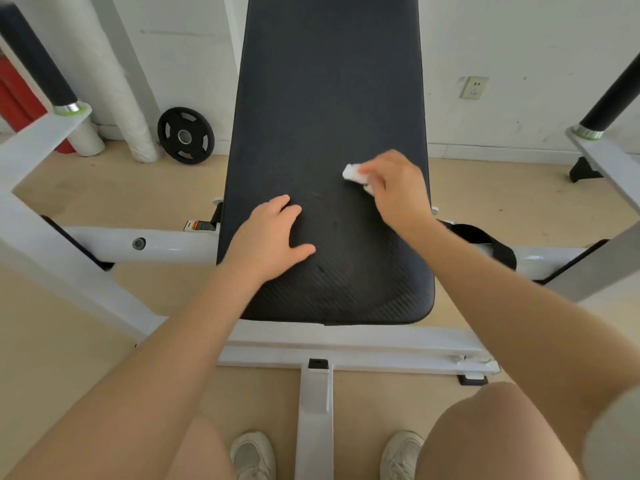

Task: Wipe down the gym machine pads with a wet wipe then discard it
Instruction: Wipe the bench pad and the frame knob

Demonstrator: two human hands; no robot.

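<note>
A long black bench pad (pixel 322 116) runs away from me down the middle of the head view. My right hand (pixel 394 188) presses a folded white wet wipe (pixel 355 174) against the pad near its right edge; most of the wipe is hidden under the fingers. My left hand (pixel 273 233) lies flat on the pad's lower left part, fingers spread, holding nothing. Faint damp streaks show on the pad between the two hands.
The white machine frame (pixel 149 242) crosses under the pad and slants up on both sides, with black-gripped bars at the left (pixel 38 60) and the right (pixel 609 95). A black weight plate (pixel 186 135) leans on the wall. My shoes stand either side of the centre post (pixel 314 417).
</note>
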